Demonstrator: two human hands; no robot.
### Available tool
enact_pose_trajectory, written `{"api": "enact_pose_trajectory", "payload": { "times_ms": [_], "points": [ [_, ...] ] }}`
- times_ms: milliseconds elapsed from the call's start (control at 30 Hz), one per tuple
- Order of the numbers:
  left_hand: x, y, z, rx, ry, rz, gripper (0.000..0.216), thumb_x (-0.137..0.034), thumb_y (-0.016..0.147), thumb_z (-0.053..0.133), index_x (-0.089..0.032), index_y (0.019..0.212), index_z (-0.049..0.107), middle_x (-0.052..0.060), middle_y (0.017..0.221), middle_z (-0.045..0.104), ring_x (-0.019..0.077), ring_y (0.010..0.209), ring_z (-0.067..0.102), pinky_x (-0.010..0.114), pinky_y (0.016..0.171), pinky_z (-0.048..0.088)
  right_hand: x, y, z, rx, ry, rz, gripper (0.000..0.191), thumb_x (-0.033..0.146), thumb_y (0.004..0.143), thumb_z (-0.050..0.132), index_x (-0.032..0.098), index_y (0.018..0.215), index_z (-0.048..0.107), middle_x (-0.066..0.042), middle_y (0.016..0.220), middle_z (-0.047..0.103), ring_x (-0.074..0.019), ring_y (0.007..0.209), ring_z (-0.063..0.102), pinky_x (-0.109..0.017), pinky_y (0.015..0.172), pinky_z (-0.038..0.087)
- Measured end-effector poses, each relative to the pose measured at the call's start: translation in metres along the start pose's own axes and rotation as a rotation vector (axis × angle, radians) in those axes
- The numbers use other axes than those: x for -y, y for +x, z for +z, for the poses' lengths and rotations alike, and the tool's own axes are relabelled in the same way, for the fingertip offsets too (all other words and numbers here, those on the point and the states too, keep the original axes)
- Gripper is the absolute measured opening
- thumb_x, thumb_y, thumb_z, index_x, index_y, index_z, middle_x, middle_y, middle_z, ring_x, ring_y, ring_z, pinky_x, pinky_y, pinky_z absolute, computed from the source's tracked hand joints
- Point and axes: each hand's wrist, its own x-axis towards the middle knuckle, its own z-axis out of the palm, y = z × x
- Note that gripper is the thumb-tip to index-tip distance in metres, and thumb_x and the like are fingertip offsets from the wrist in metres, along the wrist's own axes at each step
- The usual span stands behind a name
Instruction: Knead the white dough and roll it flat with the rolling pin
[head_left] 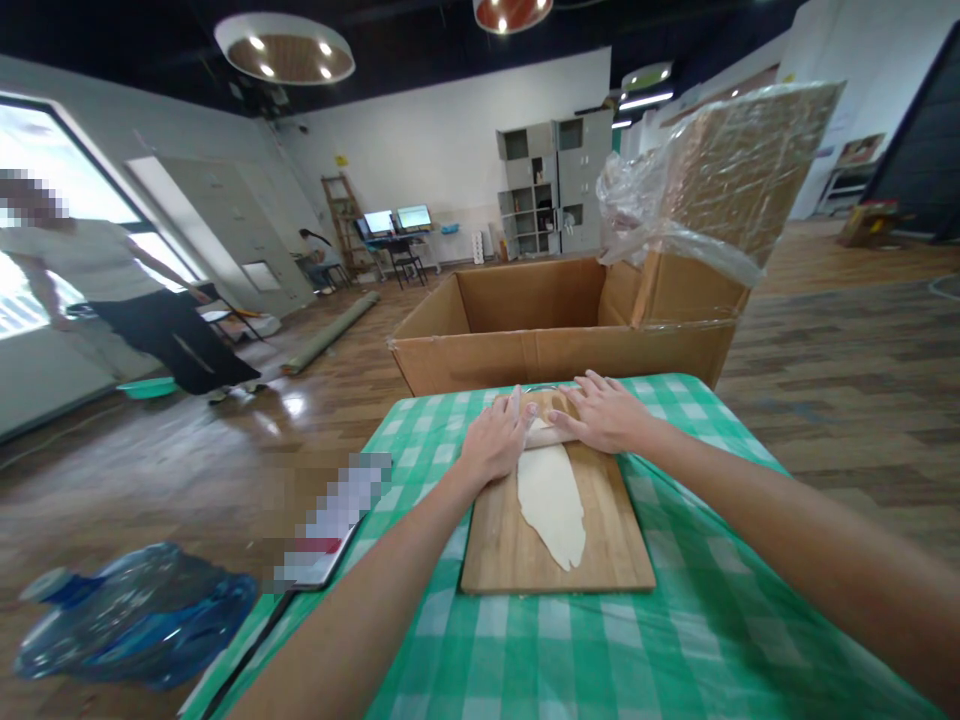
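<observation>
A pale rolling pin (549, 436) lies crosswise over the far part of a wooden cutting board (491, 540). My left hand (496, 438) is on the pin's left end, its fingers pointing away from me and its thumb toward the middle. On the right end rests my right hand (606, 412), fingers reaching over the pin and thumb along it. Beneath the pin and toward me stretches a long, thin sheet of dough (551, 500), narrowing to a ragged near tip. The palms hide both ends of the pin.
The board lies on a table with a green checked cloth (555, 650). A blurred-out phone or tablet (330, 530) sits at the left edge. Beyond stands a large cardboard box (555, 360). A blue water jug (142, 620) is at left; a person (97, 260) stands farther back.
</observation>
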Motion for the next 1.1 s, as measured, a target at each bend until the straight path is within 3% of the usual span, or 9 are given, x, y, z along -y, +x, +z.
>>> {"api": "enact_pose_trajectory", "payload": {
  "times_ms": [167,367,633,867,1100],
  "points": [
    [0.015,0.020,0.008,0.038,0.037,0.061,0.052,-0.032,0.107,0.016,-0.014,0.152,0.035,0.019,0.159,0.036,0.0284,0.142,0.043,0.045,0.114,0.035,-0.009,0.020,0.003,-0.001,-0.029,0.003,0.090,0.077,0.094,0.010,0.016,0.149,0.047,-0.020,0.151,0.047,-0.0396,0.143,0.034,-0.053,0.112,0.026],
    [0.026,0.042,0.011,0.065,0.061,0.086,0.048,-0.028,0.106,0.024,-0.016,0.150,0.038,0.022,0.158,0.037,0.0310,0.144,0.039,0.051,0.115,0.032,-0.023,0.043,0.015,-0.015,-0.037,-0.040,0.075,0.065,0.101,0.012,0.018,0.146,0.049,-0.018,0.149,0.048,-0.0364,0.142,0.033,-0.052,0.111,0.027],
    [0.029,0.062,0.008,0.100,0.078,0.068,0.046,-0.027,0.103,0.030,-0.018,0.147,0.040,0.026,0.154,0.039,0.0372,0.136,0.046,0.056,0.108,0.038,-0.037,0.060,0.023,0.084,-0.032,-0.092,0.048,0.051,0.104,0.026,0.037,0.142,0.051,-0.009,0.142,0.056,-0.0374,0.132,0.039,-0.060,0.104,0.029],
    [0.038,0.078,0.017,0.104,0.080,0.052,0.045,-0.027,0.103,0.031,-0.022,0.147,0.039,0.022,0.153,0.041,0.0363,0.135,0.048,0.058,0.107,0.039,-0.043,0.070,0.028,0.106,-0.063,-0.135,0.044,0.041,0.104,0.028,0.036,0.142,0.050,-0.011,0.141,0.057,-0.0380,0.128,0.040,-0.061,0.100,0.031],
    [0.039,0.079,0.018,0.073,0.088,0.057,0.044,-0.026,0.103,0.030,-0.021,0.146,0.041,0.023,0.152,0.041,0.0361,0.133,0.048,0.058,0.106,0.039,-0.043,0.070,0.028,0.109,-0.087,-0.118,0.046,0.042,0.105,0.025,0.035,0.144,0.049,-0.012,0.142,0.055,-0.0372,0.130,0.039,-0.060,0.102,0.030]
  ]
}}
